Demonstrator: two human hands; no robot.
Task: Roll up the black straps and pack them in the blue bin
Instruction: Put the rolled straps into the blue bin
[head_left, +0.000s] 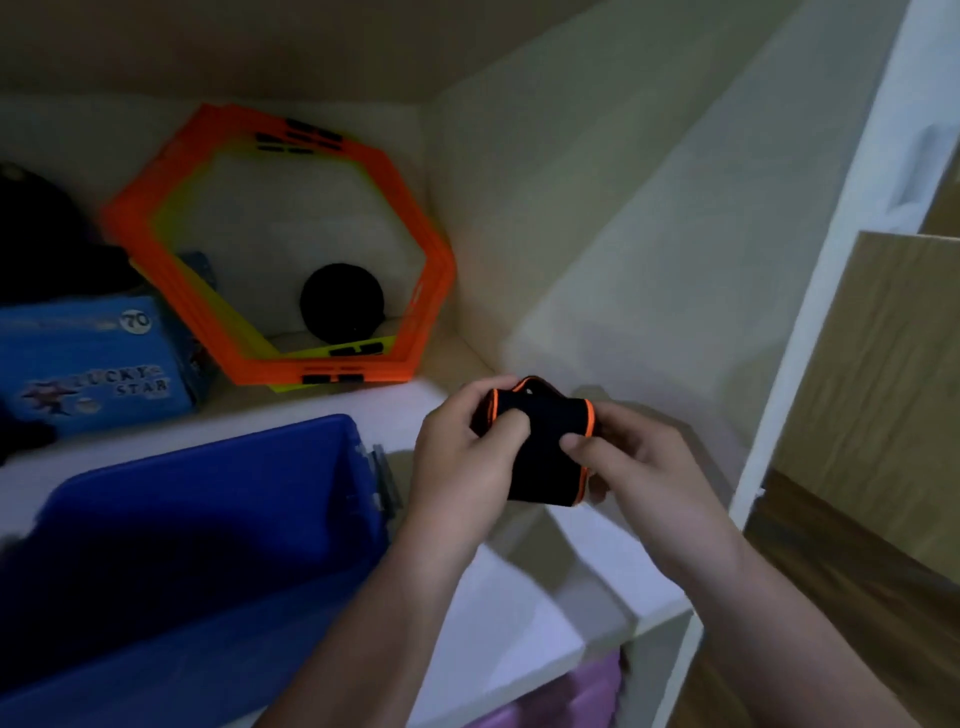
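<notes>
A black strap with orange edging (543, 447) is held above the white shelf, partly rolled, between both hands. My left hand (462, 467) grips its left side, thumb pressed on the black fabric. My right hand (634, 467) grips its right side with the thumb on top. The blue bin (208, 499) stands at the lower left on the shelf, just left of my left hand; its inside is dark. A black rolled-up item (342, 303) sits at the back of the shelf, inside the hexagon frames.
Orange and yellow hexagon frames (415, 218) lean against the shelf's back wall. A blue "Lucky Star" box (93, 364) and a dark object (47, 244) sit at the left. The cabinet's white side panel (810, 291) rises on the right. A purple thing (571, 696) shows below the shelf.
</notes>
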